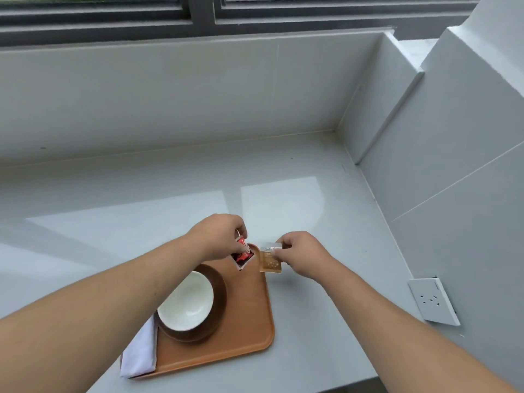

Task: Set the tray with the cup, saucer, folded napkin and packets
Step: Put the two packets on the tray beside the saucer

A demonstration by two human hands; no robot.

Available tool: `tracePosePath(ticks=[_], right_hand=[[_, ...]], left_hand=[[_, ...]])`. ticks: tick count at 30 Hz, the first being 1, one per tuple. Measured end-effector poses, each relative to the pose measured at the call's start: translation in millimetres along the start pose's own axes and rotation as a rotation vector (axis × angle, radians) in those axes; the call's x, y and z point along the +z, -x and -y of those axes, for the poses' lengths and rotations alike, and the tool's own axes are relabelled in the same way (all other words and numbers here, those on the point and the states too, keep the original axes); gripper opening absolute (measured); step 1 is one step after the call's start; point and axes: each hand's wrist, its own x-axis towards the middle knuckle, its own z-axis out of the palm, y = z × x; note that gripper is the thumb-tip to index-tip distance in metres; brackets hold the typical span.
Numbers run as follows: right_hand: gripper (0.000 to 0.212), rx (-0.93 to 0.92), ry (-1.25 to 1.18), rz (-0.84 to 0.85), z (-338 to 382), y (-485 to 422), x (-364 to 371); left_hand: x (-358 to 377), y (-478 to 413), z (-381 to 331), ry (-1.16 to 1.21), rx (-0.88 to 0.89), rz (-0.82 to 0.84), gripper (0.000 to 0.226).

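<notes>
Nearest the camera, a folded white napkin (140, 354) lay on the near left corner of the wooden tray (241, 330), partly under the person's left forearm. Just beyond it, a white cup (185, 300) sat inside a dark brown saucer (218, 304), near the middle of the tray. The tray rested on a pale grey counter (326, 321).

Farther out, over the tray's far right corner, both hands were at work. The left hand (219, 236) was closed around the top of a red packet (243, 255), thumb and fingers pinching its upper edge, so that the packet hung below the grip and its lower corner reached down to the tray's far edge. The right hand (303, 255) pinched a tan packet (271, 260) by its upper right part; the packet stuck out to the left of the fingertips, just beside the tray's far right corner. Whether it touched the counter could not be told. The two packets were close together but apart.

To the right, a white wall socket (433, 302) sat low on the side wall. Beyond the counter stood a dark window frame (198, 15).
</notes>
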Motion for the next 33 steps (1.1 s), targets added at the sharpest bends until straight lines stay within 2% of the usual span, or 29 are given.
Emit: tracePosePath(ticks=[3,7,11,19,23,26,33], right_hand=[[0.003,-0.023,0.044,0.04,14.1,-13.5,18.5],[0.005,-0.031,0.209,0.043,18.9,-29.0,34.4],[0.011,-0.089,0.322,-0.004,15.5,-38.2,37.7],[0.015,-0.128,0.351,-0.043,17.9,-43.9,49.8],[0.029,-0.122,0.444,-0.084,18.2,-40.1,54.3],[0.039,-0.068,0.468,-0.14,16.8,-37.1,54.3],[0.051,-0.01,0.519,-0.076,15.6,-34.2,52.5]], left_hand=[[3.5,0.7,20.2,-0.002,-0.025,0.056,0.019],[19.1,-3.6,32.5,-0.025,-0.025,0.11,0.019],[31.4,-12.3,36.5,-0.054,-0.046,0.035,0.022],[40.0,-17.5,50.2,-0.057,-0.071,-0.041,0.03],[41.0,-10.9,53.6,-0.058,-0.097,-0.067,0.05],[41.3,-6.5,54.4,-0.149,-0.179,-0.057,0.063],[37.1,-11.6,49.7,-0.256,-0.214,0.0,0.065]])
